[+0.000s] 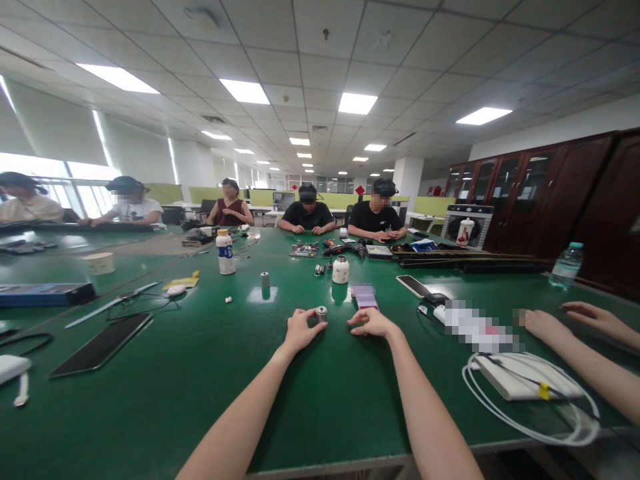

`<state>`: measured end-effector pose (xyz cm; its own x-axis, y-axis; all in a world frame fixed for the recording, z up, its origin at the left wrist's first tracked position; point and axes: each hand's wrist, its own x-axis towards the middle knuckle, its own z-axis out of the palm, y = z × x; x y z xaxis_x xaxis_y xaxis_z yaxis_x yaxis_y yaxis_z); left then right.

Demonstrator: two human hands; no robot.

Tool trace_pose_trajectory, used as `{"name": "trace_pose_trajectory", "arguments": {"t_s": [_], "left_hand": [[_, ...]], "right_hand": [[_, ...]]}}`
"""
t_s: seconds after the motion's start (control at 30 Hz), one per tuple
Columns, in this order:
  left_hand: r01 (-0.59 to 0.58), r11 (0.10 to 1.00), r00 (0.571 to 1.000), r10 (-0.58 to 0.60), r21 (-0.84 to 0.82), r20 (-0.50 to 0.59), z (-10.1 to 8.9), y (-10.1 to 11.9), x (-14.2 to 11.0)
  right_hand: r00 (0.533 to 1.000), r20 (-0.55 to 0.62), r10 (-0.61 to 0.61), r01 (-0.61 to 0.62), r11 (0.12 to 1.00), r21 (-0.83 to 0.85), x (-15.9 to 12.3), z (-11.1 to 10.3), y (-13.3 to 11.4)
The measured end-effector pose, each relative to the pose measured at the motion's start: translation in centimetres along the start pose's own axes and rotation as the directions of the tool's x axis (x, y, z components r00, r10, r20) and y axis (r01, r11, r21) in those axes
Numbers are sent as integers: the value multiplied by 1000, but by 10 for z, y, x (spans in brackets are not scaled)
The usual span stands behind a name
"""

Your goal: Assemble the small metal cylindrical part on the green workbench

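My left hand [303, 329] has its thumb and fingers closed around the side of a small grey metal cylinder [321, 315], which is upright on the green table [320, 407]. A hole or stub shows at the middle of its top. To the right, my right hand [371, 323] is loosely curled just above the table, thumb and fingertips slightly apart, with nothing visible between them. Right behind it lies a purple and pink booklet or pack [365, 293], partly covered by the hand. A second grey metal cylinder [265, 278] stands farther off to the left.
Ahead stand a small white jar [341, 270] and a white-and-blue bottle [226, 252]. A dark tablet [103, 343] lies left. A phone [413, 286], a white box with coiled cable [525, 377] and another person's hands [547, 330] are right. Several people sit across the table.
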<state>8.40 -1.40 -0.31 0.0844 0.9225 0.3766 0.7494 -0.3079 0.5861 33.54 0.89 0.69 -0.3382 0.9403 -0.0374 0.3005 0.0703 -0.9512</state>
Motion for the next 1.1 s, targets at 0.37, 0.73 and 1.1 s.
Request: {"name": "trace_pose_trajectory", "arguments": {"t_s": [0.37, 0.73, 1.1], "left_hand": [[14, 1000, 1000, -14, -11, 18, -2, 0, 0], [-37, 999, 999, 38, -36, 28, -1, -3, 2], [45, 999, 997, -44, -11, 64, -2, 3, 3]], "right_hand": [[996, -85, 18, -23, 998, -52, 2, 3, 3], [777, -324, -541, 518, 840, -159, 24, 82, -37], [807, -278, -522, 515, 851, -103, 30, 86, -33]]}}
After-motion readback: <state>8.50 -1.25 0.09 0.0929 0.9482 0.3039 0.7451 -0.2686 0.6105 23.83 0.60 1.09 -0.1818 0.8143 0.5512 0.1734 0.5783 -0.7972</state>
